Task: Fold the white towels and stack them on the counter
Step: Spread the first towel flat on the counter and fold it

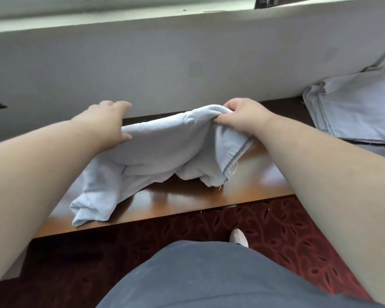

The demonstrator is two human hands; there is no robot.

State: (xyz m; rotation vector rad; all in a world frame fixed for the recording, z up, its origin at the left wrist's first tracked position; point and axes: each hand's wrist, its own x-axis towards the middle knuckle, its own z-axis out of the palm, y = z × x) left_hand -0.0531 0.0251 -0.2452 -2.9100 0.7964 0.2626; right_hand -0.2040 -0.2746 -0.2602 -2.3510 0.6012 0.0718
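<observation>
The pale white woven cloth towel [165,147] looks soft and matt, finely ribbed, with frayed threads at its stitched hem. The brown wooden bench [187,201] is smooth and glossy, throwing back light. The stack of folded white cloth towels [353,107] is matt. The dark red patterned carpet [265,236] looks rough.

Soft, even daylight comes from a window ledge [98,16] at the top. The glossy wooden counter [187,196] shows pale glare streaks. Shadows are faint. Wide-angle distortion bends straight edges and stretches the forearms near the corners. Slight motion blur softens detail throughout.
</observation>
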